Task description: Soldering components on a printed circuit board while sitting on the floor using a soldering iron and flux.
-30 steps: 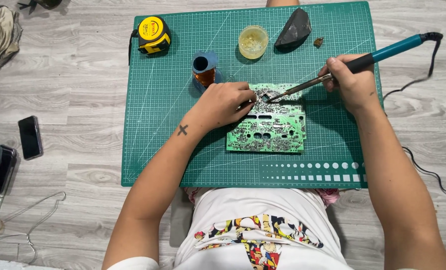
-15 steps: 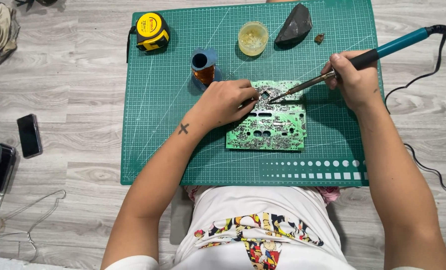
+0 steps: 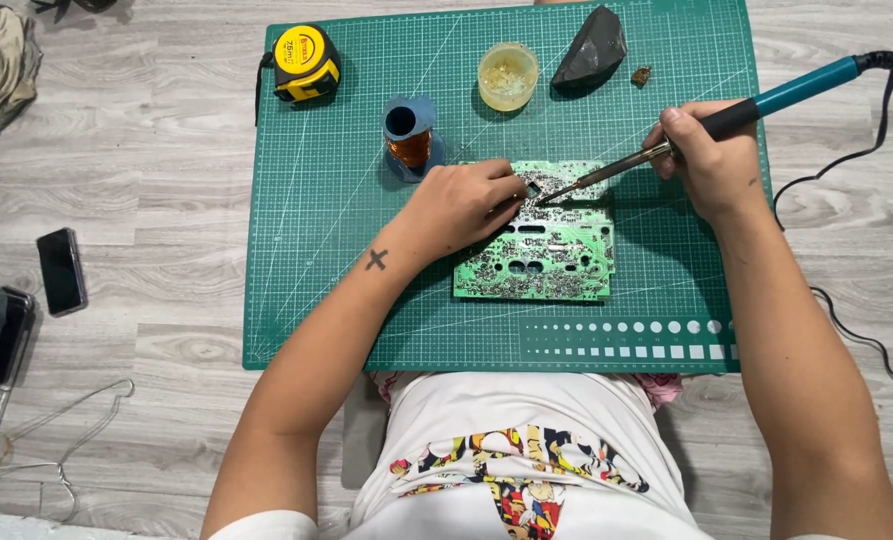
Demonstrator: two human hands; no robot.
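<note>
Right hand (image 3: 714, 160) had its grip pinching the soldering iron (image 3: 726, 118), tip on the green circuit board (image 3: 541, 255); left hand (image 3: 458, 205) pressed the board's top edge, fingers together.

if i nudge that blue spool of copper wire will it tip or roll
The spool stands upright on a flared flange on the cutting mat, so a light nudge would probably just slide it. It looks narrow-waisted, so a high push might tip it; once on its side it would likely roll.

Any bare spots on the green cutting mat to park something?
Free: the green cutting mat's left strip, below the yellow tape measure, left of the left hand. Crowded: top edge, and centre, where the right hand holds the teal-handled soldering iron over the green circuit board.
</note>
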